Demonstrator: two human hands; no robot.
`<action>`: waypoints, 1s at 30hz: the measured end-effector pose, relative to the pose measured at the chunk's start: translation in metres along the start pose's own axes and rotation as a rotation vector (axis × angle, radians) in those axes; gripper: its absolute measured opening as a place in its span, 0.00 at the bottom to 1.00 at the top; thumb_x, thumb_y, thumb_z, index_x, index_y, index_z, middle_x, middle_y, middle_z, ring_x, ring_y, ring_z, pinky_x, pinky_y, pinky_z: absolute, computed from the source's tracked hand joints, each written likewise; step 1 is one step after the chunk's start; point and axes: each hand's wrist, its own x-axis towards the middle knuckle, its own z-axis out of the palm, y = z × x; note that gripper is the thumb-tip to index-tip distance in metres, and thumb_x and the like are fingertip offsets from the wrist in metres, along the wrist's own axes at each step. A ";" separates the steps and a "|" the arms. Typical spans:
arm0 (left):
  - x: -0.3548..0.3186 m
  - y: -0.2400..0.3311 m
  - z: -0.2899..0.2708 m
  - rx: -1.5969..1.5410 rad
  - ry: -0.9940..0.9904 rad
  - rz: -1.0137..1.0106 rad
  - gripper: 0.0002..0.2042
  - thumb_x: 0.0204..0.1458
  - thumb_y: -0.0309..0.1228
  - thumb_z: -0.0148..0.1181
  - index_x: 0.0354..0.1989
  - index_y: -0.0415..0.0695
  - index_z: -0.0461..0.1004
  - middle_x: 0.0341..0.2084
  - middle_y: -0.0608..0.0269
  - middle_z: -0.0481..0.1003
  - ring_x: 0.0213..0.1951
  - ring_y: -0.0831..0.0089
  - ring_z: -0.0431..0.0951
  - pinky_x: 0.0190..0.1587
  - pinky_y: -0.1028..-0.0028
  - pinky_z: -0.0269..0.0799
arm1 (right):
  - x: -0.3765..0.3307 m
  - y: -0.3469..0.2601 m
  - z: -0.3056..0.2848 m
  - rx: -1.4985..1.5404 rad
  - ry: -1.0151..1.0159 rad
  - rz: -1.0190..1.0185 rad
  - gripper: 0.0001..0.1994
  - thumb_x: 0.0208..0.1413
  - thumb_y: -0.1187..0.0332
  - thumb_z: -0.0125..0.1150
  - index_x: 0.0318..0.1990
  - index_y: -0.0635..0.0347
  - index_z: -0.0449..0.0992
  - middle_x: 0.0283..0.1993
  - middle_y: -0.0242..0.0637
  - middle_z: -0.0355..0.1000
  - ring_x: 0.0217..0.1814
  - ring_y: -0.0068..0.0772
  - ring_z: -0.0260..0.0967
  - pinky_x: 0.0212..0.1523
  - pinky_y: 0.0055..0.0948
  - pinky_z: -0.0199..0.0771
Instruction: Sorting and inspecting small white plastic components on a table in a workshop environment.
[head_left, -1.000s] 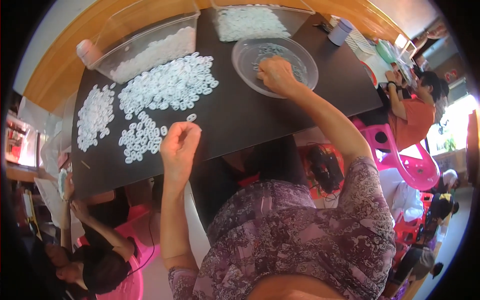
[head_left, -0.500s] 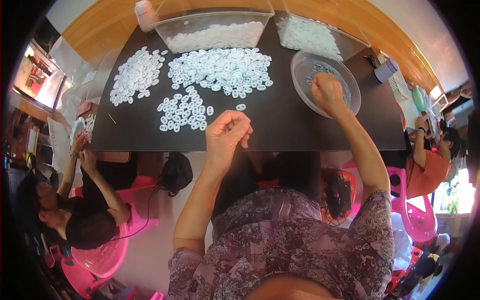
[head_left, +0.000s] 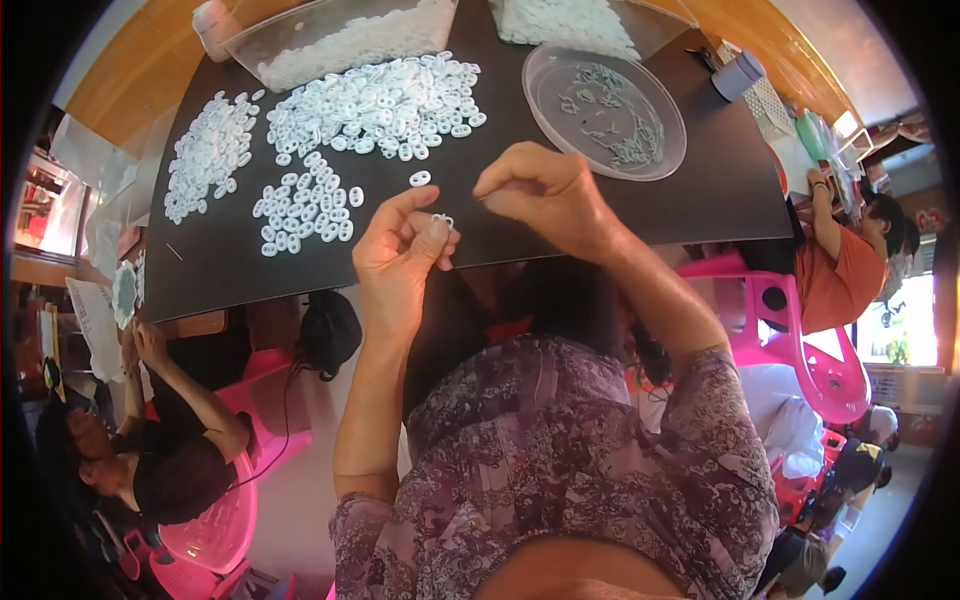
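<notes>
My left hand [head_left: 398,255] is closed above the table's near edge, pinching a small white oval two-hole piece [head_left: 441,219] between thumb and fingers. Just to its right, my right hand [head_left: 550,197] is also closed, thumb and fingertips pressed together; whatever they grip is too small to make out. One loose white piece [head_left: 420,178] lies on the dark table just beyond the left hand. Past the right hand stands a round clear plastic dish [head_left: 540,118] with thin grey-green bits [head_left: 635,140] scattered in it. A small cluster of white pieces [head_left: 303,207] lies left of my left hand.
A large heap of white pieces [head_left: 385,105] and another heap [head_left: 212,150] cover the dark table [head_left: 600,212]. Behind stand two clear bins [head_left: 262,65] of white pieces, a bottle [head_left: 213,28] and a grey cup [head_left: 738,76]. People sit at the left [head_left: 180,460] and right [head_left: 845,270].
My right hand has left the round dish and come in beside my left. My left hand has turned, so the white piece in it now shows. The whole view has shifted and tilted.
</notes>
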 end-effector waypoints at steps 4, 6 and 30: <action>-0.001 -0.003 -0.004 -0.022 -0.011 -0.006 0.09 0.52 0.22 0.58 0.41 0.34 0.74 0.26 0.62 0.74 0.26 0.80 0.70 0.28 0.82 0.67 | -0.003 -0.003 0.016 0.190 -0.001 0.062 0.04 0.48 0.77 0.62 0.33 0.62 0.77 0.32 0.28 0.70 0.33 0.14 0.65 0.34 0.17 0.66; -0.004 -0.002 -0.002 -0.003 -0.008 0.045 0.08 0.52 0.22 0.59 0.39 0.34 0.75 0.26 0.63 0.75 0.26 0.81 0.71 0.28 0.83 0.66 | -0.003 -0.007 0.021 0.159 -0.011 0.079 0.04 0.49 0.76 0.62 0.33 0.62 0.76 0.30 0.26 0.69 0.32 0.13 0.65 0.33 0.16 0.65; -0.017 0.004 -0.008 0.111 0.082 -0.003 0.08 0.51 0.22 0.61 0.39 0.34 0.75 0.27 0.70 0.73 0.27 0.87 0.68 0.30 0.87 0.63 | -0.010 -0.010 0.042 0.171 0.061 0.132 0.06 0.45 0.77 0.63 0.33 0.64 0.75 0.28 0.28 0.66 0.28 0.14 0.61 0.29 0.18 0.64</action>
